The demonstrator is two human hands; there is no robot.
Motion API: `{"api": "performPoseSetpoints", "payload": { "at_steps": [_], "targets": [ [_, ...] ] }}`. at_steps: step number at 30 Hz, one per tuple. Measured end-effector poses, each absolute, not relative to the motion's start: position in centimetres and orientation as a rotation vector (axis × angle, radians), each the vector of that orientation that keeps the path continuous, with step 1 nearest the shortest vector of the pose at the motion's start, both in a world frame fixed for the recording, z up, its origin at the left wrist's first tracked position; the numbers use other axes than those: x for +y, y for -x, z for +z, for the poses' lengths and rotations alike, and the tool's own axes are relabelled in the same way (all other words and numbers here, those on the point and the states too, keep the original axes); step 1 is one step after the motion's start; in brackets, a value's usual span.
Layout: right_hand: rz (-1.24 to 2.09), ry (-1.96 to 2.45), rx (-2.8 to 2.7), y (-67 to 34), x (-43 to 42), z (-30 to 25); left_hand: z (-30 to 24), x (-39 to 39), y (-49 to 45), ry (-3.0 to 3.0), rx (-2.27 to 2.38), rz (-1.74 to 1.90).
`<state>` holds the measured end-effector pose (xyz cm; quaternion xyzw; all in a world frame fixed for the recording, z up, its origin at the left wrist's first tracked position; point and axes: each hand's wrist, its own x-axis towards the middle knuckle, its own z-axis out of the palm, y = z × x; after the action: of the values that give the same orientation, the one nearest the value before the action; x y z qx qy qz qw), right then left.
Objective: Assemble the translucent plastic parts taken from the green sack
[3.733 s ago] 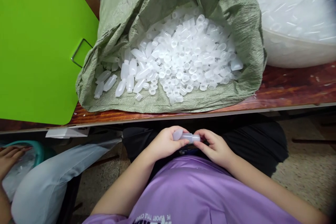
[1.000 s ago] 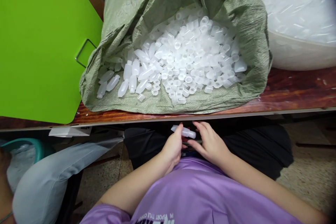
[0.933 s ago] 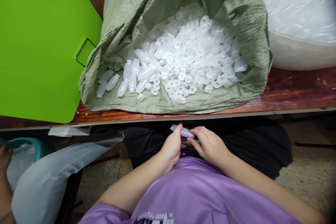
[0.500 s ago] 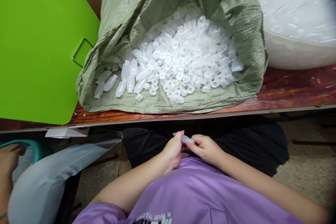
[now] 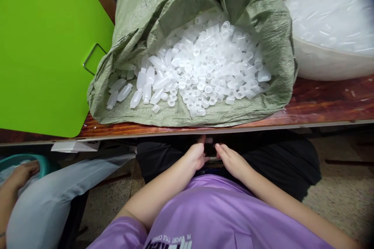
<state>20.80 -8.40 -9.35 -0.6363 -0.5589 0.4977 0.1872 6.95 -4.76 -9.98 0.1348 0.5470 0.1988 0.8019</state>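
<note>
My left hand (image 5: 195,155) and my right hand (image 5: 230,160) are in my lap, just under the front edge of the wooden table (image 5: 321,103). The left fingers are pressed together and reach up to the edge. A small pale bit shows at their tips, too hidden to name. My right hand lies beside it with fingers stretched out and nothing in them. On the table right ahead, an open green woven sack (image 5: 263,19) holds a heap of small translucent plastic bottles and caps (image 5: 201,62).
A bright green board (image 5: 43,46) with a wire handle covers the table's left part. A white basin heaped with clear plastic pieces (image 5: 333,60) stands at the right. At lower left, another person's hand (image 5: 20,173) rests in a teal basin (image 5: 14,159), their grey trouser leg alongside.
The small bottle I held between both hands is out of sight. Both hands rose toward the table edge, and my right hand let go and spread flat.
</note>
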Motion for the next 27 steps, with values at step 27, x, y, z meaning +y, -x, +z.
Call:
{"api": "performPoseSetpoints", "payload": {
  "at_steps": [27],
  "targets": [
    [0.295, 1.541, -2.202, -18.6, 0.8, 0.0, 5.4, 9.1, 10.1, -1.791, 2.601, 0.062]
  ]
}}
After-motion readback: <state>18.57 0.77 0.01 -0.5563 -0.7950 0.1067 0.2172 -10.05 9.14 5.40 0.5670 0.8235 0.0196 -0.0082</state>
